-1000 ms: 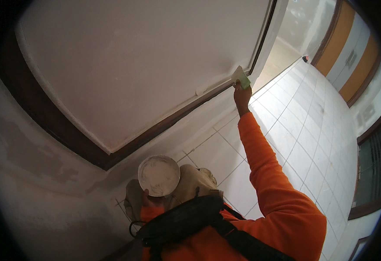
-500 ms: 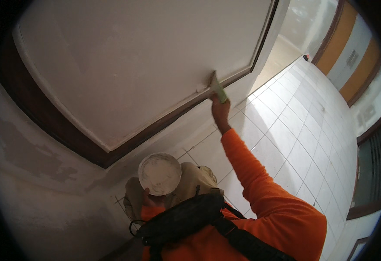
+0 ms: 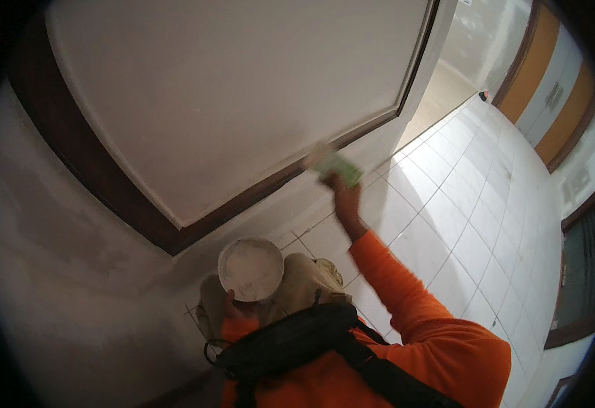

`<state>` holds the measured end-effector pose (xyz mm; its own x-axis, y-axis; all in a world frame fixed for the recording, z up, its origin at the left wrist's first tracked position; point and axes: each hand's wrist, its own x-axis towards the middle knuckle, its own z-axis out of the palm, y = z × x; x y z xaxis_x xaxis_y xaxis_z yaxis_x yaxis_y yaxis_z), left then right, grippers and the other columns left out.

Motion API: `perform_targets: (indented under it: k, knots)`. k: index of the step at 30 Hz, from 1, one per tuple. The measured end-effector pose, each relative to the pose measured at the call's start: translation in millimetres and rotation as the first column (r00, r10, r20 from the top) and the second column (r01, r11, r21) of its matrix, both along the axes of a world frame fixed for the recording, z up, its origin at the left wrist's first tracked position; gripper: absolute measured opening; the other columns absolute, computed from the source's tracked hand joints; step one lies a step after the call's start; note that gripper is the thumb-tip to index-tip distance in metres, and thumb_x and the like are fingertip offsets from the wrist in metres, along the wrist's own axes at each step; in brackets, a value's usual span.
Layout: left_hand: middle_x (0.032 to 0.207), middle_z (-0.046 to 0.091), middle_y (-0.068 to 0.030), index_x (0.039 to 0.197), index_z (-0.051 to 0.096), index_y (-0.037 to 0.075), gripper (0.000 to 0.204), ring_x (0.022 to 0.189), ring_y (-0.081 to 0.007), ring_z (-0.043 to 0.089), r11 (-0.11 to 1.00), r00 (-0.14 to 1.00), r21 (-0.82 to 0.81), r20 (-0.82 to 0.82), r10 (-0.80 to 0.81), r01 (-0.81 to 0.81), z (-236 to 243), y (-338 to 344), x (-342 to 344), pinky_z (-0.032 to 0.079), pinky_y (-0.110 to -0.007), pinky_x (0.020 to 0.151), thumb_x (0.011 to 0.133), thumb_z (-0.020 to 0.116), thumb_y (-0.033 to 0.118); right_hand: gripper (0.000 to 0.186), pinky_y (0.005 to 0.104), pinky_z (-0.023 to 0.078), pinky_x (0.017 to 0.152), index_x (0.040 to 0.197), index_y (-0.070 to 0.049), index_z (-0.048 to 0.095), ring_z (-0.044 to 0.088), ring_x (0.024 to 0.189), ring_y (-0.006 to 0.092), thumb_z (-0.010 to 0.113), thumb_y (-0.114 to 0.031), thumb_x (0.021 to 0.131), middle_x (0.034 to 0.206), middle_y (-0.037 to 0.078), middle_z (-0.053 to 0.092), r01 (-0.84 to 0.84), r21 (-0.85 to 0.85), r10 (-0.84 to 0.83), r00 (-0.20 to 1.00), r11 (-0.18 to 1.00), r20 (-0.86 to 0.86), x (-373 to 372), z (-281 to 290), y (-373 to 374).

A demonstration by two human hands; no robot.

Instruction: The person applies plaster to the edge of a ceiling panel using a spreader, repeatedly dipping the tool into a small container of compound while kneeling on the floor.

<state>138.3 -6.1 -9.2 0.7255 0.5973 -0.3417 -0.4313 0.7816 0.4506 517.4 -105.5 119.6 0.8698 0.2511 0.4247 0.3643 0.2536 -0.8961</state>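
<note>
Slanting across the edge of a dark brown frame (image 3: 236, 207), a blurred green scraper (image 3: 338, 167) sits in the right hand (image 3: 340, 185), fingers closed around it; whether its blade touches the frame cannot be told. Down to the left, the left hand (image 3: 238, 306) holds a round bowl (image 3: 221, 273) of pale paste (image 3: 251, 272), thumb against its near side, other fingers hidden, beside knees in tan trousers (image 3: 309, 277). Beyond the frame rises a pale panel (image 3: 229, 88); white floor tiles (image 3: 461, 204) spread rightward
</note>
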Motion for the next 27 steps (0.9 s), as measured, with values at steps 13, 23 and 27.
perform_targets:
  k: [13,23,27]
  knots:
    - [0.141,0.049,-0.0106,0.145,0.038,0.011,0.077,0.127,-0.0335,0.049,0.998,0.998,-0.025,0.023,0.066,-0.065,8,2,10,0.047,-0.05,0.101,0.08,0.071,0.037,0.031,0.0395,0.05,0.078,0.113,0.002,0.062,0.067,0.087,0.0273,0.059,-0.017,0.089,0.1,0.014,0.069,0.398,0.038,-0.397,0.917,0.917,-0.024,177,35,-5]
    - [0.142,0.049,-0.0103,0.146,0.038,0.011,0.075,0.127,-0.0337,0.049,0.996,0.996,0.009,0.027,0.088,-0.088,10,-7,2,0.046,-0.049,0.101,0.083,0.067,0.04,0.02,0.036,0.049,0.075,0.103,0.002,0.063,0.063,0.08,0.0222,0.056,-0.014,0.093,0.088,0.01,0.067,0.412,-0.106,-0.362,0.876,0.905,0.318,25,24,59]
    - [0.142,0.048,-0.0107,0.146,0.038,0.01,0.075,0.128,-0.0335,0.048,0.997,0.998,0.06,0.031,0.049,-0.051,8,1,0,0.045,-0.048,0.103,0.084,0.065,0.041,0.02,0.0348,0.047,0.07,0.099,0.002,0.063,0.06,0.078,0.0174,0.055,-0.016,0.095,0.083,0.007,0.065,0.136,-0.09,-0.126,0.986,0.987,0.106,-93,18,90]
